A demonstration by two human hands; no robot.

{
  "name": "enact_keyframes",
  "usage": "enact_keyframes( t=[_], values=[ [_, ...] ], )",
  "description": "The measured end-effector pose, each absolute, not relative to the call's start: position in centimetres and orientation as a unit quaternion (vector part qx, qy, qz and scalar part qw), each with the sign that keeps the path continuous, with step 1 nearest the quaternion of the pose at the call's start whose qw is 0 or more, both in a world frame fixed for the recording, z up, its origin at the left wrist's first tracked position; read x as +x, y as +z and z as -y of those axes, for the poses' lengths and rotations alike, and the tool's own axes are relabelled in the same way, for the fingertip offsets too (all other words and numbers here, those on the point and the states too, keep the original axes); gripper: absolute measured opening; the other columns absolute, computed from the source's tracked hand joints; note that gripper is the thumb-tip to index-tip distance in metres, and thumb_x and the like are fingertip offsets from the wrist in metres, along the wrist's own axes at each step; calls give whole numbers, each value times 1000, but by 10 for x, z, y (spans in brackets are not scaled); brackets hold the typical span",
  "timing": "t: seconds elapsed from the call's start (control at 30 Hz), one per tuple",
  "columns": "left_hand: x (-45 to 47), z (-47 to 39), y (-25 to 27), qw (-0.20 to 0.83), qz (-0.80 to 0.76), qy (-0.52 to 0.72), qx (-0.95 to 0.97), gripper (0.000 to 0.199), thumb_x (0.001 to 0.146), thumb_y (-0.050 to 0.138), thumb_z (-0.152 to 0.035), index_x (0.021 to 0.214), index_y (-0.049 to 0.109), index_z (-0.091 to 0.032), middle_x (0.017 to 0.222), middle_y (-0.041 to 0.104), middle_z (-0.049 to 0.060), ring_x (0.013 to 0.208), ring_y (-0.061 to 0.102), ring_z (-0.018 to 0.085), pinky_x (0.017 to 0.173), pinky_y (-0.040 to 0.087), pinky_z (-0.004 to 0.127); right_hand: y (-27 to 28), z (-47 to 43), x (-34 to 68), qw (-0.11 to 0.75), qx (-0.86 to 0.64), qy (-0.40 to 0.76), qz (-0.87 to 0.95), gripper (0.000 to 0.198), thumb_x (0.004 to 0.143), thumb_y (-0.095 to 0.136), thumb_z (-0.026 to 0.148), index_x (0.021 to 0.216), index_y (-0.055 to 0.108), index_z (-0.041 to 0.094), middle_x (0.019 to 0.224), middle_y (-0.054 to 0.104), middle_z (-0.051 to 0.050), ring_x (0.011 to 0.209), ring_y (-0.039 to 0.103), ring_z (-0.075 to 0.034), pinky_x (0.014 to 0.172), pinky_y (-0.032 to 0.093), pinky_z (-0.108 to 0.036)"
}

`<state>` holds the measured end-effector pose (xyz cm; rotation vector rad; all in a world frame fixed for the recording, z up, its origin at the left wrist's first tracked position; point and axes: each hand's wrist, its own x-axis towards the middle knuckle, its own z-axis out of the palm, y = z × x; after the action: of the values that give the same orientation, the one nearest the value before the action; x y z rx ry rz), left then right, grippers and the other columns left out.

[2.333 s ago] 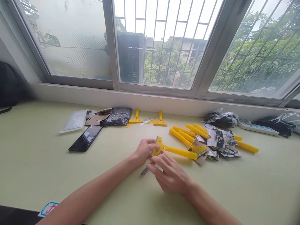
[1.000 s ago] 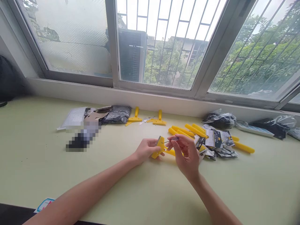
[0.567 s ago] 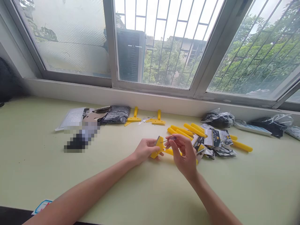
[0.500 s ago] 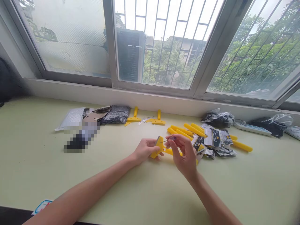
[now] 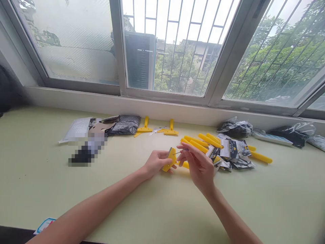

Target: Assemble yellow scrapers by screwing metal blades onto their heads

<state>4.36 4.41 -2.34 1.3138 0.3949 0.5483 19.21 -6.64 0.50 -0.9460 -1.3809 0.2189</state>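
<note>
My left hand [image 5: 157,162] is closed around the head of a yellow scraper [image 5: 169,164], whose grey blade edge faces up and left. The scraper's handle runs to the right beneath my other hand. Between the fingertips of my right hand [image 5: 199,166] is a small screwdriver [image 5: 177,153]; its thin shaft points left and its tip meets the scraper head. My fingers cover most of the screwdriver's handle. Whether a screw sits under the tip is too small to make out.
Right of my hands lies a pile of yellow-handled scrapers [image 5: 203,144] with printed cards [image 5: 230,148]. Two yellow scraper parts [image 5: 171,128] rest near the windowsill, with small bits between them. Plastic bags [image 5: 124,124] lie back left; black bagged items [image 5: 235,127] sit back right.
The fingers of my right hand have shifted around the screwdriver, curling further over its handle. My left hand and the scraper have stayed nearly still.
</note>
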Motion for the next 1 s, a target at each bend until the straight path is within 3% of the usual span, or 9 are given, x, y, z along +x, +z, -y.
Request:
enact_keyframes(
  t=[0.17, 0.27, 0.43, 0.57, 0.77, 0.9, 1.0],
  values=[
    [44, -45, -26, 740, -178, 250, 599, 41, 77, 80, -32, 111, 74, -10, 98, 71, 14, 85, 72, 27, 68, 63, 39, 8, 68, 187, 688, -414, 125, 582, 9, 96, 63, 16, 102, 66, 23, 94, 68, -2, 59, 68, -12, 48, 56, -27],
    [44, -45, -26, 739, -177, 250, 600, 40, 77, 79, -31, 110, 74, -9, 93, 72, 12, 84, 72, 26, 69, 63, 39, 7, 66, 183, 701, -397, 143, 575, 10, 94, 67, 16, 96, 60, 24, 94, 63, 1, 55, 66, -9, 41, 51, -24],
    [44, -44, -23, 741, -182, 246, 598, 40, 76, 80, -31, 109, 74, -9, 102, 72, 15, 85, 73, 26, 68, 63, 38, 9, 66, 185, 685, -390, 166, 593, 19, 101, 56, 22, 118, 63, 26, 101, 60, -3, 62, 66, -10, 48, 54, -27],
    [44, -44, -23, 741, -182, 247, 598, 42, 75, 81, -32, 110, 74, -9, 104, 72, 16, 86, 73, 27, 68, 63, 38, 11, 66, 188, 680, -395, 153, 598, 14, 99, 57, 19, 105, 70, 22, 102, 61, -5, 62, 66, -10, 48, 53, -27],
    [44, -44, -26, 737, -182, 251, 601, 37, 78, 79, -30, 108, 75, -10, 99, 72, 14, 86, 73, 26, 71, 63, 38, 9, 66, 181, 700, -389, 157, 577, 9, 94, 65, 16, 91, 60, 23, 92, 66, 0, 55, 64, -9, 42, 50, -24],
    [43, -44, -25, 737, -183, 248, 601, 38, 78, 78, -29, 110, 74, -9, 104, 72, 16, 87, 73, 27, 70, 64, 38, 9, 67, 184, 683, -393, 156, 595, 19, 99, 58, 20, 115, 64, 27, 98, 65, -2, 60, 65, -11, 48, 54, -27],
    [44, -45, -25, 738, -186, 248, 600, 40, 77, 79, -29, 111, 74, -10, 107, 72, 16, 89, 73, 27, 70, 64, 38, 13, 68, 188, 662, -403, 132, 618, 22, 101, 54, 19, 115, 69, 25, 102, 65, -5, 64, 67, -11, 53, 56, -30]
  ],
)
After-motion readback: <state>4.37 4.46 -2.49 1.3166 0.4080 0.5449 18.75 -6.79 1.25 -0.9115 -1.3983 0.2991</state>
